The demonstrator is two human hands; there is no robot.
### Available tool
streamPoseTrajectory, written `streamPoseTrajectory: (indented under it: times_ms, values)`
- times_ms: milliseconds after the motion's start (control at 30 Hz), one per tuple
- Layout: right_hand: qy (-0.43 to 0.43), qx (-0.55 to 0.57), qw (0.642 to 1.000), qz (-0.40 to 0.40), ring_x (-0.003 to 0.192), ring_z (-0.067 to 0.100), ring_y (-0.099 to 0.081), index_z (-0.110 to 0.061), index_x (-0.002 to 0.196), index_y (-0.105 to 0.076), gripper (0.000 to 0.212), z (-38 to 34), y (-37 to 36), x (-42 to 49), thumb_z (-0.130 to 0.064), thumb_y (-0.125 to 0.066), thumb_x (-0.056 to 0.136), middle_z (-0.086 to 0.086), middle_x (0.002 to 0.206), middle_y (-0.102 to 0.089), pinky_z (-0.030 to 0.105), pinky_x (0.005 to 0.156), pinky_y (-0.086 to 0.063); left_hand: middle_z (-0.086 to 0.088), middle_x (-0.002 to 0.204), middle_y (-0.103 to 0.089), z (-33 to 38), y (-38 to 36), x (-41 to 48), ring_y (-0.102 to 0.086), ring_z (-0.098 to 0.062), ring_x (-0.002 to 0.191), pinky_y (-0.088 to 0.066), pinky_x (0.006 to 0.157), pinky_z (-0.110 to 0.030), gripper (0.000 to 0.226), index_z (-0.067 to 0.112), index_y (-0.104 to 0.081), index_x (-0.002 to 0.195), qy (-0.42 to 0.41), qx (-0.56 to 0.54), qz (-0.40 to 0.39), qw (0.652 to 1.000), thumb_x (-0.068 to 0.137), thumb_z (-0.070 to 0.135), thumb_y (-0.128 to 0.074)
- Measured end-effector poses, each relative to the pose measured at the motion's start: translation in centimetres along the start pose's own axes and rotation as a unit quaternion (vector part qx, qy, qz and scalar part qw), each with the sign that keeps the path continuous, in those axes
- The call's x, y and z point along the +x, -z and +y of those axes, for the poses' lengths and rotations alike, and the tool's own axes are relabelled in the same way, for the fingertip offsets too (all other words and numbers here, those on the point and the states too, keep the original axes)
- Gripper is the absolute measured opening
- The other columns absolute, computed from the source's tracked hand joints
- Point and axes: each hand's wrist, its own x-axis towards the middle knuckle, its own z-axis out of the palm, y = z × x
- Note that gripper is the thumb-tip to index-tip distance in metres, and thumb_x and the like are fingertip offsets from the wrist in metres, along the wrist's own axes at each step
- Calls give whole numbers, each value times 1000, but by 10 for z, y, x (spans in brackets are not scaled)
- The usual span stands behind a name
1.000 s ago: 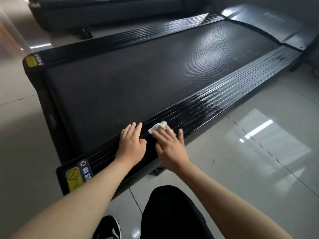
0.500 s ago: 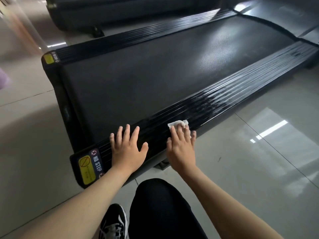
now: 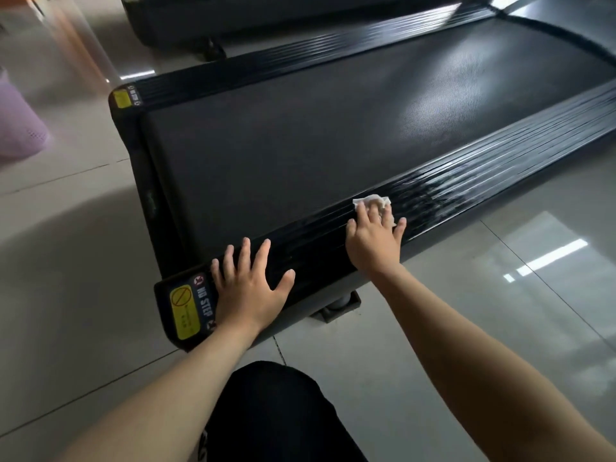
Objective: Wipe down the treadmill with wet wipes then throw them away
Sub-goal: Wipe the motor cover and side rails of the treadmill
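The black treadmill (image 3: 300,145) lies low across the floor, its dark belt framed by glossy ribbed side rails. On the near side rail (image 3: 500,155) my right hand (image 3: 375,240) presses a crumpled white wet wipe (image 3: 371,200) flat with straight fingers; only the wipe's far edge shows beyond my fingertips. The rail looks wet and streaked to the right of the wipe. My left hand (image 3: 250,281) rests flat, fingers spread, on the same rail near its rear end, next to a yellow "NO STEP" sticker (image 3: 185,310).
A lilac perforated bin (image 3: 18,125) stands on the grey tiled floor at the far left. Another dark machine (image 3: 266,15) sits behind the treadmill. My knee in black trousers (image 3: 280,411) is at the bottom centre. A treadmill foot (image 3: 338,306) sticks out under the rail.
My right hand has slid the wipe to the right along the near rail, away from my left hand. The left hand stays flat on the rail. The view has shifted left, revealing the lilac bin.
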Motion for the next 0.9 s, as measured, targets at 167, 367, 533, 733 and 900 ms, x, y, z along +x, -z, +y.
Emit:
streamPoseTrajectory:
  times_ms: [167, 367, 533, 733, 900]
  values:
    - [117, -28, 993, -5, 155, 32, -1, -23, 156, -29, 54, -34, -17, -21, -31, -32, 103, 4, 165, -22, 59, 120, 1, -6, 168, -18, -1, -1, 0, -6, -30, 155, -1, 124, -52, 86, 30, -20, 160, 4, -20, 16, 1000, 86, 74, -27]
    - [336, -39, 935, -105, 155, 25, -4, -34, 157, -27, 57, -70, -27, -57, -26, -39, 102, -3, 163, -26, 58, 120, 3, -4, 165, -29, -2, 2, 1, -13, -27, 154, -3, 125, -48, 76, 22, -32, 158, 14, -98, 32, 995, 85, 45, -34]
    - [293, -37, 953, -68, 153, 19, -17, -37, 150, -40, 48, -51, -12, -28, -29, -39, 103, -12, 158, -35, 66, 117, 0, 0, 166, -27, -2, 6, 0, -10, -22, 155, 0, 126, -45, 73, 21, -32, 158, 22, -141, 28, 989, 86, 37, -30]
    - [74, -39, 996, -24, 155, 27, -7, -29, 153, -35, 50, -21, -6, -3, -35, -31, 104, -4, 162, -30, 62, 119, 1, 3, 166, -24, -7, 12, 1, -6, -17, 156, 4, 127, -40, 70, 21, -27, 159, 27, -215, -2, 976, 89, 30, -28]
    - [186, -22, 981, -45, 154, 28, -11, -28, 148, -40, 46, -74, -27, -43, -31, -33, 102, -3, 159, -35, 62, 119, -1, -1, 165, -28, -30, 32, 0, -15, -13, 154, -10, 124, -29, 58, 17, -34, 157, 53, -286, 18, 957, 99, 5, -37]
